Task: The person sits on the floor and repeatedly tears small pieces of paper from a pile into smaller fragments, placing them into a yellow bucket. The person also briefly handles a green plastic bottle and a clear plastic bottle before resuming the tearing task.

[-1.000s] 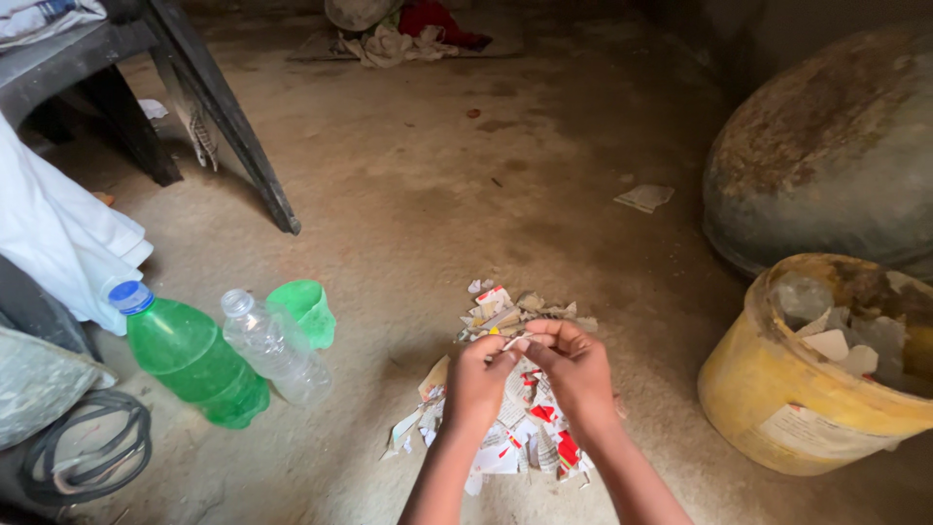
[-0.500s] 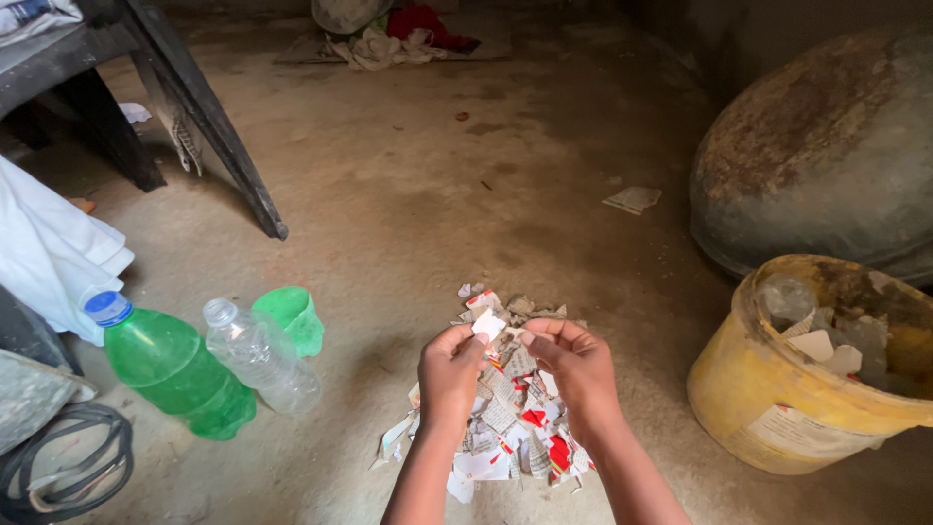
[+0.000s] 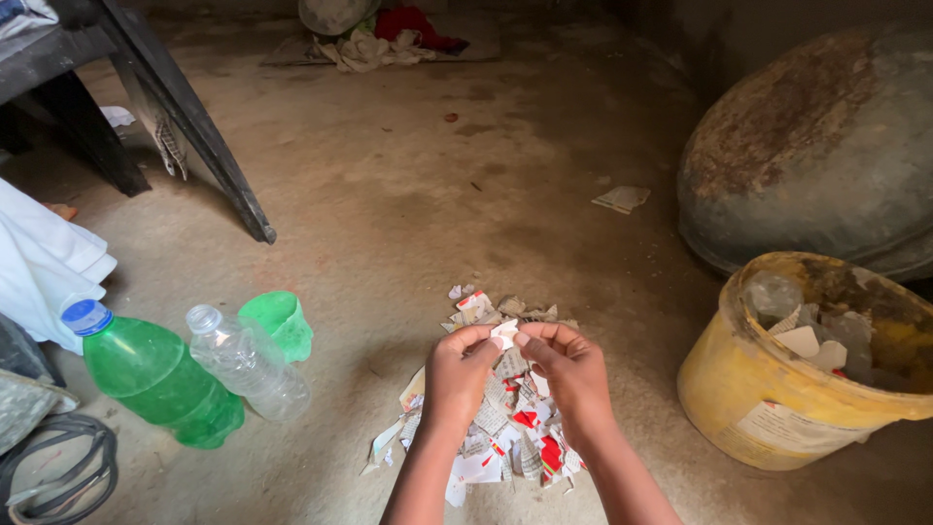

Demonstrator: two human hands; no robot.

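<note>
Both hands pinch one small paper scrap (image 3: 504,333) between thumbs and fingertips, so our grip is closed tight on it from two sides: left hand (image 3: 455,377) on the left edge, right hand (image 3: 573,374) on the right. Holding it from both ends like that looks like how you'd pull a bit of paper apart, though that's just our read.

Only the head view to go on, so here's what we see from up there. We're holding the scrap right above a pile of torn paper (image 3: 496,418) on the bare floor (image 3: 408,214), which is probably why the pile sits so close between our arms: bits dropping off would land on the heap. The pieces look like printed paper, white, grey and red.

To the left, well apart from the pile, a green bottle (image 3: 155,379) with a blue cap and a clear bottle (image 3: 248,362) lie just beside each other, with a green cup (image 3: 277,323) tipped over behind them. On the right stands a yellow bucket (image 3: 777,389) with pale scraps inside. Behind it is a big rusty round vessel (image 3: 816,146). Dark furniture legs (image 3: 190,126) and white cloth (image 3: 44,262) sit at far left.
</note>
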